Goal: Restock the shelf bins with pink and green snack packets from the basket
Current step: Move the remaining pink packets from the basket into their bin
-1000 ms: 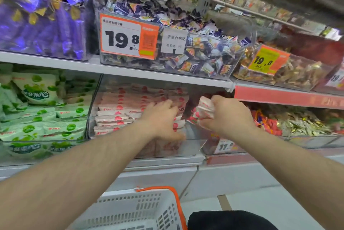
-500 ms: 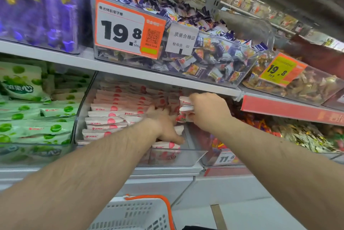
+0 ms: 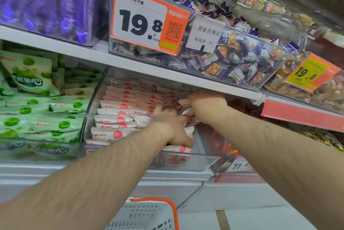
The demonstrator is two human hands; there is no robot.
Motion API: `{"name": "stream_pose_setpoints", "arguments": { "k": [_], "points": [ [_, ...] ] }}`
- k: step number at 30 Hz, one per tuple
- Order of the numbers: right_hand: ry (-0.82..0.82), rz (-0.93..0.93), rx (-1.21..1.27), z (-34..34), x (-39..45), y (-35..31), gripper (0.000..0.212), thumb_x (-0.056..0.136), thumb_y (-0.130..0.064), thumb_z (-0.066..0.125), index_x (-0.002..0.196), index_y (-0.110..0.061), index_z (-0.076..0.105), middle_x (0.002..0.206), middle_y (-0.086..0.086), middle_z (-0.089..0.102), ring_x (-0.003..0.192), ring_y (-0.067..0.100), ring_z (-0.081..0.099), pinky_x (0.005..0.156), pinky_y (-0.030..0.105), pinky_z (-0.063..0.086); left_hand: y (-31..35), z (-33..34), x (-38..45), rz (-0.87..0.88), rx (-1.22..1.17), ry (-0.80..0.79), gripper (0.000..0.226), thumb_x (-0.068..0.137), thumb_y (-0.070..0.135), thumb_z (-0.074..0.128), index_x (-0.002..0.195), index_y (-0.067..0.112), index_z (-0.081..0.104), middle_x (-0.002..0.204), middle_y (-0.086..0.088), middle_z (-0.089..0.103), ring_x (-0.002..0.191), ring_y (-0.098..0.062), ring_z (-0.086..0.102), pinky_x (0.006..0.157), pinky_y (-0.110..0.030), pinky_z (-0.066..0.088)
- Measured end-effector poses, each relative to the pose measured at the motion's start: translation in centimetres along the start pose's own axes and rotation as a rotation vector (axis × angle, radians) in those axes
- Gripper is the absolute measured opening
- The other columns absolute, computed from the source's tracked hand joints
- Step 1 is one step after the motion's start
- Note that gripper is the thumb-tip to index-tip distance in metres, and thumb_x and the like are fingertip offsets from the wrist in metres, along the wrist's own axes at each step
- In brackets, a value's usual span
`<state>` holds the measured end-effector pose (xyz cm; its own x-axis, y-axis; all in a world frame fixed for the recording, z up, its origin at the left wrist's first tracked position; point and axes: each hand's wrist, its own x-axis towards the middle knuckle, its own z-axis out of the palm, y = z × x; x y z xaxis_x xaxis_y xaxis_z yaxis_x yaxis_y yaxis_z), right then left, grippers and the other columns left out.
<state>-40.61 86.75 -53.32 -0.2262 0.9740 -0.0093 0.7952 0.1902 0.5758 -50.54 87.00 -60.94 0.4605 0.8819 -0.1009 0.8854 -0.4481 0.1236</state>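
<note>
Stacked pink snack packets [image 3: 119, 110] fill a clear shelf bin [image 3: 186, 162] at the centre of the lower shelf. My left hand [image 3: 171, 125] lies flat on the stack with straight fingers, pressing it toward the left. My right hand [image 3: 206, 106] grips a few pink packets [image 3: 184, 103] at the bin's right side, just under the upper shelf. Green snack packets [image 3: 41, 118] fill the bin to the left. The white basket [image 3: 145, 215] with an orange handle hangs low between my arms.
The upper shelf edge [image 3: 167, 73] runs just above my right hand. On it stand a bin of purple wrapped sweets [image 3: 232, 58] with an orange 19.8 price tag [image 3: 147, 21], and a brown-sweets bin [image 3: 316, 84]. A red price strip [image 3: 297, 116] sits at right.
My right hand has carried its pink packets left and deeper into the pink bin. My left hand has stayed on the stack. The view has moved closer to the shelf.
</note>
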Motion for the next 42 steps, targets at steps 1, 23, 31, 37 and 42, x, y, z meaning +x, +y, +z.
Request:
{"name": "stream_pose_setpoints", "arguments": {
  "k": [1,23,31,37,42],
  "points": [
    [-0.040,-0.034,0.034,0.3,0.6,0.4,0.030,0.088,-0.014,0.061,0.118,-0.016,0.059,0.117,0.007,0.062,0.111,0.030,0.059,0.082,0.031,0.043,0.0,0.0,0.0,-0.002,-0.010,0.008,0.085,0.067,0.083,0.049,0.139,0.039,0.039,0.142,-0.004,0.043,0.134,-0.024,0.035,0.110,-0.050,0.009],
    [-0.437,-0.113,0.130,5.2,5.6,1.3,0.050,0.066,-0.045,0.086,0.099,-0.022,0.057,0.083,-0.004,0.056,0.081,0.019,0.056,0.068,0.024,0.039,0.2,0.6,-0.3,-0.015,-0.006,0.039,0.081,0.068,0.080,0.051,0.139,0.045,0.032,0.133,-0.004,0.046,0.129,-0.025,0.039,0.107,-0.054,0.007],
    [-0.153,0.051,0.228,8.6,4.6,-0.3,0.006,0.086,-0.018,0.062,0.092,-0.019,0.062,0.101,0.004,0.068,0.092,0.027,0.067,0.067,0.026,0.044,0.3,0.7,-0.2,-0.008,0.012,0.056,0.078,0.067,0.078,0.052,0.134,0.040,0.039,0.129,-0.004,0.048,0.126,-0.025,0.040,0.105,-0.054,0.010],
    [-0.063,0.133,0.400,9.4,4.4,-0.1,0.022,0.090,-0.020,0.056,0.111,-0.019,0.064,0.112,0.009,0.067,0.102,0.029,0.065,0.081,0.028,0.050,0.4,0.7,-0.1,-0.005,0.045,0.051,0.084,0.068,0.078,0.052,0.140,0.039,0.033,0.135,-0.006,0.045,0.128,-0.026,0.039,0.107,-0.053,0.010],
    [-0.043,0.237,0.462,8.9,4.4,-0.5,0.042,0.093,-0.016,0.054,0.134,-0.013,0.050,0.129,0.015,0.058,0.116,0.031,0.059,0.092,0.033,0.049,0.4,0.7,-0.1,-0.005,0.035,0.034,0.086,0.067,0.079,0.049,0.141,0.038,0.032,0.143,-0.004,0.040,0.133,-0.025,0.035,0.108,-0.054,0.010]
  ]
}}
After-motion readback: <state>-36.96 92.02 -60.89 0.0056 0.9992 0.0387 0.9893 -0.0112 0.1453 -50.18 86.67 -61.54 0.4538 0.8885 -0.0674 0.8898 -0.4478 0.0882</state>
